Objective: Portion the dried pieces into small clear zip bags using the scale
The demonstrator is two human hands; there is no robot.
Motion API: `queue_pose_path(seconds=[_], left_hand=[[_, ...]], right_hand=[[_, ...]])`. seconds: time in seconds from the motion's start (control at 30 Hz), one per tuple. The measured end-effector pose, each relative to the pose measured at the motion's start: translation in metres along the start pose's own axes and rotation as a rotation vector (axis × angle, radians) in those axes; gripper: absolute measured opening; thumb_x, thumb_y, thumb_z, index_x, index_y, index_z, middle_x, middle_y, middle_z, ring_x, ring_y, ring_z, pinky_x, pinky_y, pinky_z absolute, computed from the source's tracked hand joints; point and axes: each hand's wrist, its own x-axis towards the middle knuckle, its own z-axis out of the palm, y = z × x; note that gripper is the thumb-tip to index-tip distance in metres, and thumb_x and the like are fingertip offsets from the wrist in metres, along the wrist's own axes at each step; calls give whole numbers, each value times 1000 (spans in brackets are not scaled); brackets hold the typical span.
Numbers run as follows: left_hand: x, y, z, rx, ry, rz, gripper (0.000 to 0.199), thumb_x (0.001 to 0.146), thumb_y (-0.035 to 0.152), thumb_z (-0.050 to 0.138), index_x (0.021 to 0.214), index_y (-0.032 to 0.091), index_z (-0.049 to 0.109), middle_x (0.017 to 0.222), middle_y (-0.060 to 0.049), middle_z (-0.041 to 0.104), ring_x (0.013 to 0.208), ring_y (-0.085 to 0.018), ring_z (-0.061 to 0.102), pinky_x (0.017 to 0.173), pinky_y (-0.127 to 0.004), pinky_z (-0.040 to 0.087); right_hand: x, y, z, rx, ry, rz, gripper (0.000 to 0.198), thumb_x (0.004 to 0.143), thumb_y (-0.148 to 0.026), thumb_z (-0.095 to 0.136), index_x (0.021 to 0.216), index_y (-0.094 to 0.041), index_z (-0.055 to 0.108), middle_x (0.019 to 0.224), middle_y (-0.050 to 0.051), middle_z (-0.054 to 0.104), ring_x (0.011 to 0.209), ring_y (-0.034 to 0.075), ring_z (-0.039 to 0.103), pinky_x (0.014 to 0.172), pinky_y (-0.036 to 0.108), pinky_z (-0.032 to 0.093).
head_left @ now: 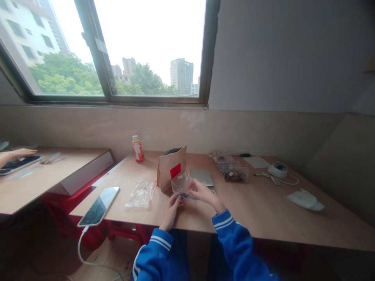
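Observation:
Between my hands is a small clear plastic zip bag with something dark in its lower part, too small to make out. My left hand grips the bag's lower left side, fingers closed. Higher up on the right, my right hand pinches the bag near its upper edge. Just behind it stands an upright brown paper pouch with a red label, its top apart. To the left lies another clear zip bag with a red seal line. A flat silver device rests behind my right hand.
A phone with a cable overhangs the front left edge. A drink bottle stands at the back. Rightward are filled plastic bags, a white dome camera with its cable and a crumpled white tissue. Another person's hand is far left.

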Motion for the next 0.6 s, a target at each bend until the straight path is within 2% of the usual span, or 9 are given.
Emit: queue_pose_path(seconds=[0.1,0.17,0.27,0.37,0.47,0.6], left_hand=[[1,-2,-1,-1,13,11,50,72,52,67,107,17,65,111,-11,67,94,-24,64,84,-37,51],[3,-5,-2,-2,26,9,52,71,53,68,108,17,65,111,-11,67,94,-25,64,84,-38,51],[5,-7,-3,4,31,12,50,71,53,68,106,17,65,110,-10,68,96,-26,64,86,-40,51],[4,-7,-2,-2,14,17,46,72,51,67,104,18,66,111,-9,68,100,-27,64,88,-41,51],[4,-6,-2,9,-14,18,44,73,50,66,102,18,67,111,-9,68,101,-26,63,90,-40,51],[3,-6,-3,43,-29,23,47,75,51,64,108,17,66,112,-10,68,105,-27,62,90,-40,51]], right_hand=[[0,8,6,229,-1,-2,11,82,-22,52,91,-21,45,72,-3,58,59,12,54,55,24,42],[-1,11,8,288,15,-31,19,81,-27,55,96,-21,46,80,-1,61,66,13,58,58,25,44],[-3,15,11,149,108,-105,27,75,-27,66,99,-19,55,96,5,63,84,18,60,71,30,47],[-3,18,15,-31,121,-132,23,72,-21,70,93,-17,64,97,7,64,87,21,60,79,35,47],[-2,21,18,-89,152,-228,13,74,-17,68,87,-17,68,102,8,64,95,23,59,87,37,45],[-2,23,17,-114,210,-255,5,78,-18,63,79,-17,69,92,7,66,85,21,60,82,35,46]])
